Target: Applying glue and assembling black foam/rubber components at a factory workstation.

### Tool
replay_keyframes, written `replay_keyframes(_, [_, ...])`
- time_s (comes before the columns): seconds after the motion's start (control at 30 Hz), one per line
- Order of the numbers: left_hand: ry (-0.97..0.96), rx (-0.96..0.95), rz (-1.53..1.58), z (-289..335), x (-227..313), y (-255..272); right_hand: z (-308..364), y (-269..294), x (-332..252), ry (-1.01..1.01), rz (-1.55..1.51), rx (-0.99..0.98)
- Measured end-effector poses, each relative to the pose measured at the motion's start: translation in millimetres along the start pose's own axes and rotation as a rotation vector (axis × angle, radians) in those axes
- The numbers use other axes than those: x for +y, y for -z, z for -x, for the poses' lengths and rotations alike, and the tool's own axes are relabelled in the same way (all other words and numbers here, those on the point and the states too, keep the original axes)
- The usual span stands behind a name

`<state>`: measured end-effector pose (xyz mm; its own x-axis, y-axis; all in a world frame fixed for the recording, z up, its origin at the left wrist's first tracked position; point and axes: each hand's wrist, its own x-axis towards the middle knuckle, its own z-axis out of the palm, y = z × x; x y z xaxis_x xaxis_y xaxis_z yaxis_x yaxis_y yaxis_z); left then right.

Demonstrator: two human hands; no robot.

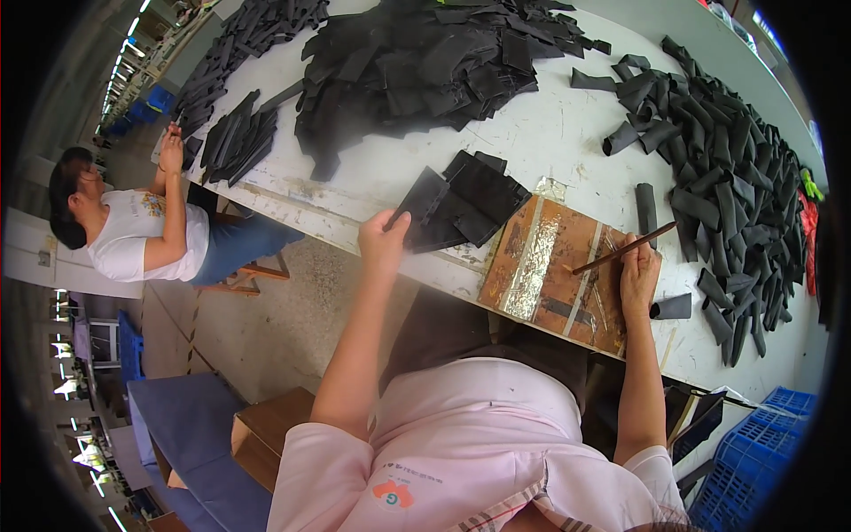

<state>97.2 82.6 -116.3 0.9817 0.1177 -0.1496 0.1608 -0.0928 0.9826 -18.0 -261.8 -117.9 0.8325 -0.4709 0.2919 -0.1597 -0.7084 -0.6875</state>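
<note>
My left hand (385,239) pinches the near edge of a flat black fabric piece (418,206) between thumb and fingers. That piece overlaps a few more black pieces (486,197) lying at the table edge. To their right, a brown wooden board (557,238) with strips of clear tape rests on the table. My right hand (640,273) is closed round a thin brown stick (628,251), which slants above the board. One dark tube of fabric (645,206) lies beyond this hand, and another short fabric tube (671,307) lies just right of my wrist.
A big heap of black fabric pieces (408,75) covers the far middle of the white table (567,124). Many dark fabric tubes (722,195) fill the right side. Narrow black strips (239,137) lie far left, where a co-worker (146,222) sits. Blue crates (753,452) stand lower right.
</note>
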Motion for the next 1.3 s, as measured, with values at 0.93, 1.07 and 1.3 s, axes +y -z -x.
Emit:
replay_keyframes(0.93, [0.413,-0.737,0.454,127.3,65.8,-34.6,88.6,-3.7,-137.1,-0.944,-1.554,-0.353])
replay_keyframes(1.07, [0.454,-0.741,0.526,128.4,58.8,-30.1,90.4,-3.0,-132.9,-0.969,-1.546,-0.256])
replay_keyframes(1.3, [0.473,-0.715,0.401,130.0,59.0,-33.2,93.2,-4.0,-131.8,-0.964,-1.478,-0.323])
